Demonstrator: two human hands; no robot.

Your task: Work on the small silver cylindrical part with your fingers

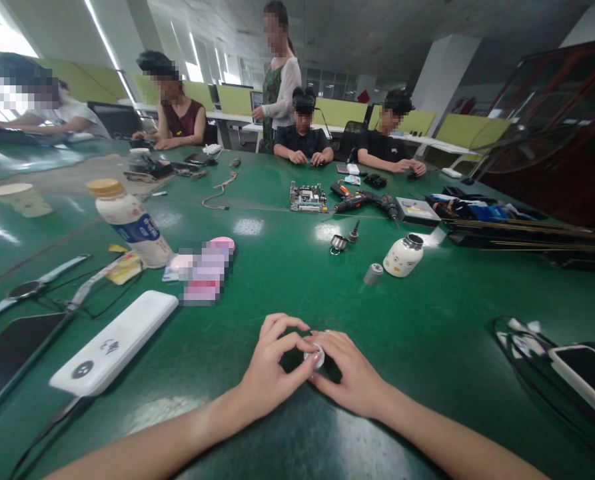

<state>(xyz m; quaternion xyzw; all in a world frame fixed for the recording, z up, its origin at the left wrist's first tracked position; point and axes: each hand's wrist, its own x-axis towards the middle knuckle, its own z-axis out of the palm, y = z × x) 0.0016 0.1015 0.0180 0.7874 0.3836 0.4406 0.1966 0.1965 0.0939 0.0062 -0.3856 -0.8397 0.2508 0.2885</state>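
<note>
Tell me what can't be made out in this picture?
Head view only:
- Small white round piece: mostly covered by the fingertips of the left hand and right hand.
- Pink items: blurred out.
- Phone: cut off by the right edge.
- Circuit board: parts too small to read.

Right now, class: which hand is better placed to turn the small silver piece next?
Probably the right hand: its fingertips pinch the small silver piece, while the left hand only steadies it from beside.

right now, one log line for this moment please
left hand: pinching small white piece | right hand: pinching same piece | surface: green table
</note>
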